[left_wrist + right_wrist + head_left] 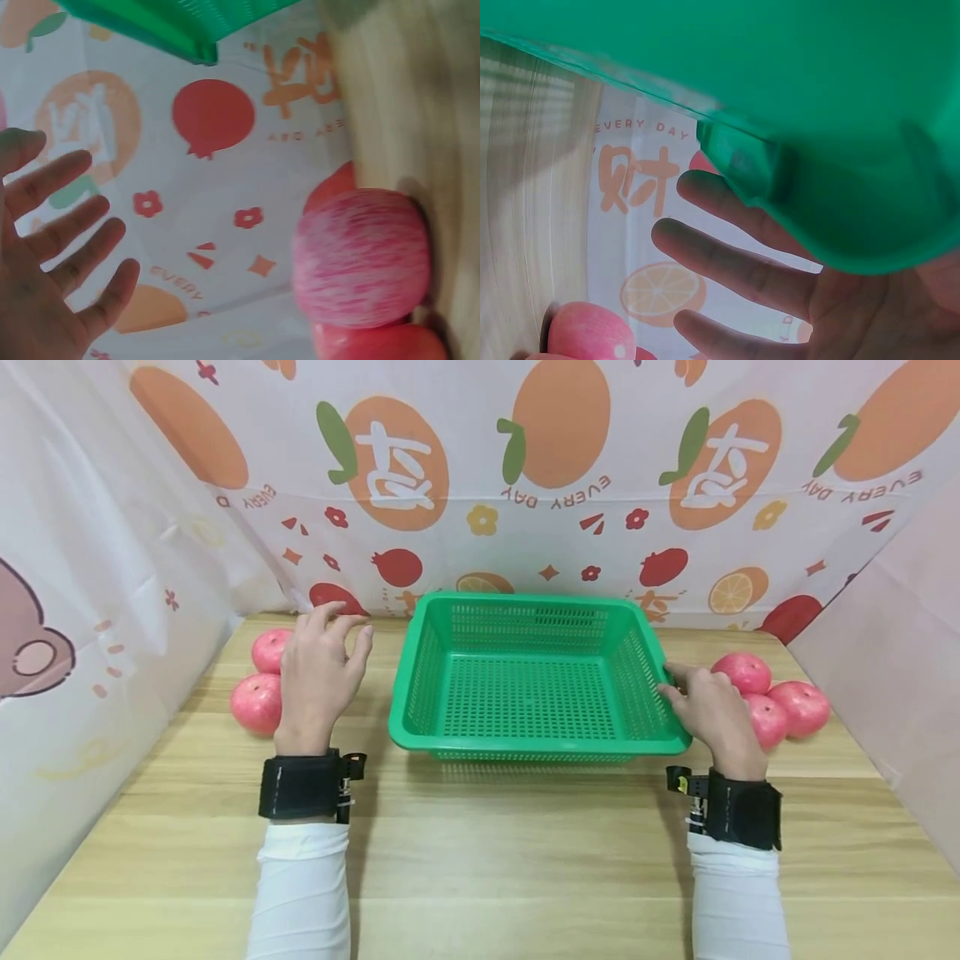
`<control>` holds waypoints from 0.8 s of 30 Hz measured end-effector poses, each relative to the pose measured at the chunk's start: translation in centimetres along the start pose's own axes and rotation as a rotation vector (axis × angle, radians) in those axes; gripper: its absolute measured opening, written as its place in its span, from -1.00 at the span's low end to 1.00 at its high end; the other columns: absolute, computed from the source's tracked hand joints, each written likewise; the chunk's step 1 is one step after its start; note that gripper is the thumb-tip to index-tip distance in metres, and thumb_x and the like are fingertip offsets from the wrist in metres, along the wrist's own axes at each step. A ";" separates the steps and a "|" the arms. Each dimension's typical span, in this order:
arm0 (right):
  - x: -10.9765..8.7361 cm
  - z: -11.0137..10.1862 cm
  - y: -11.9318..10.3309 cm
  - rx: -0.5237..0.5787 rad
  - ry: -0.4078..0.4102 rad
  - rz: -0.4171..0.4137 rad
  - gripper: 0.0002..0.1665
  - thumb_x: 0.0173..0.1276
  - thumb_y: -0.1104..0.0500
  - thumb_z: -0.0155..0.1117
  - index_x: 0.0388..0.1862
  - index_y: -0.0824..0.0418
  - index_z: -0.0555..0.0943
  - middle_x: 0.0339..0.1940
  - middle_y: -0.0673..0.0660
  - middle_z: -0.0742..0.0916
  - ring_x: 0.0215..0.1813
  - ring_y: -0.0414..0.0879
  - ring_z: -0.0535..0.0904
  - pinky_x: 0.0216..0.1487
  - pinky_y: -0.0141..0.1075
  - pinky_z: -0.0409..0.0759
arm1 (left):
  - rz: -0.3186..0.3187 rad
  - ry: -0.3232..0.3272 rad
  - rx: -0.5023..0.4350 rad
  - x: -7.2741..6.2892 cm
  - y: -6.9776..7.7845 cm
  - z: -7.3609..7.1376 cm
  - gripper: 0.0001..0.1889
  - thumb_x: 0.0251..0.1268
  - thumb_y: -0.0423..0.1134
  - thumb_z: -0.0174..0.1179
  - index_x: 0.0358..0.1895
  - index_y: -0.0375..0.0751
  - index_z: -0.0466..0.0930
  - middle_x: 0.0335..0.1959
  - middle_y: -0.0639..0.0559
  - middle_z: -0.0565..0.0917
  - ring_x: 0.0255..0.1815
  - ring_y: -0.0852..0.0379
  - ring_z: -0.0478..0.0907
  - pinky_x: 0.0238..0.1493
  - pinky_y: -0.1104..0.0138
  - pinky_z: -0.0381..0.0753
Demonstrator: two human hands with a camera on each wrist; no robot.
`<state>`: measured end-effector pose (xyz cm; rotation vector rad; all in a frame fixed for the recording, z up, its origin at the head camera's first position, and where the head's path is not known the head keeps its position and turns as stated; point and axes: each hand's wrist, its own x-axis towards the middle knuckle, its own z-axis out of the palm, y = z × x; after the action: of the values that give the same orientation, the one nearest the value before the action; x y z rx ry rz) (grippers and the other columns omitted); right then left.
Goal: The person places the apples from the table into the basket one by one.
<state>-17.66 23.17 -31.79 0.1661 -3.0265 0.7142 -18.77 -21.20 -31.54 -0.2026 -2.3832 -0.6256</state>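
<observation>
A green perforated plastic basket (528, 693) with nothing in it stands on the table. My right hand (708, 710) is at its right rim, the fingers straight and spread just outside and under the edge (862, 259); the rim hides the thumb in the right wrist view. My left hand (318, 672) hovers left of the basket, apart from it, holding nothing; its fingers (75, 225) are spread. Beside it, partly covered by the hand, are two pink apples (257, 703). To the right of my right hand sit three more pink apples (801, 708).
The wooden table (525, 860) runs back to a hanging cloth (480, 552) printed with fruit, close behind the basket. More cloth (97, 610) closes off the left side, and a pale panel (885, 610) the right. Black straps (300, 787) circle both wrists.
</observation>
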 end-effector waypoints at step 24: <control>0.0 0.0 0.1 -0.010 0.001 -0.002 -0.39 0.54 0.20 0.20 0.43 0.50 0.37 -0.42 0.29 0.67 -0.50 0.03 0.56 -0.51 -0.24 0.46 | -0.298 -0.529 0.112 -1.0 -3.7 2.0 -0.30 0.50 -0.07 0.10 0.47 -0.51 0.15 0.48 -0.62 -0.14 0.49 -0.57 -0.34 0.39 -0.38 -0.38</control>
<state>-17.64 23.21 -31.84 0.1682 -3.0281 0.6993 -20.17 -23.48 -34.94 0.0478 -2.9861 -0.6279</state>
